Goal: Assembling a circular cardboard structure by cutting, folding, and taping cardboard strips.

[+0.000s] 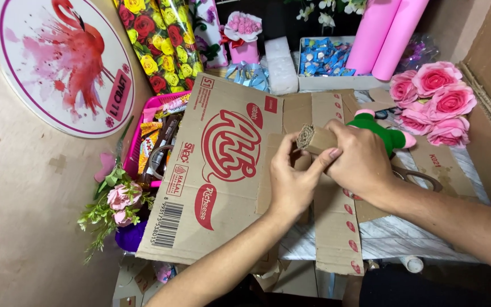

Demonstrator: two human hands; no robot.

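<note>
From the camera on my head, looking down: my left hand [292, 185] and my right hand [361, 161] meet over a flattened brown cardboard box with red printing [223, 165] that lies across the worktop [396, 236]. Between them I hold a tightly rolled tube of brown corrugated cardboard [312, 139], its spiral end facing up and to the left. My right hand is curled closed around the body of the roll, thumb laid along its near side. My left hand is partly closed, its fingertips pressing on the roll's lower edge, just touching my right thumb.

Just behind my right hand sits a green plush-looking tool with a pink tip [383, 133], partly hidden by my knuckles. A pair of scissors with brown handles [421, 176] lies on the cardboard just to the right of my wrist. Further right, a bunch of pink artificial roses [434, 102] rests near a brown cardboard wall.

At the far edge stand two pink paper rolls [385, 34], a white tray of small blue pieces [323, 58] and floral wrapping paper with red and yellow roses [160, 42]. To the left are a pink plastic basket of odds and ends [143, 133], a small sprig of pink flowers with green leaves [112, 204], and a round white sign painted with a pink flamingo [63, 62].
</note>
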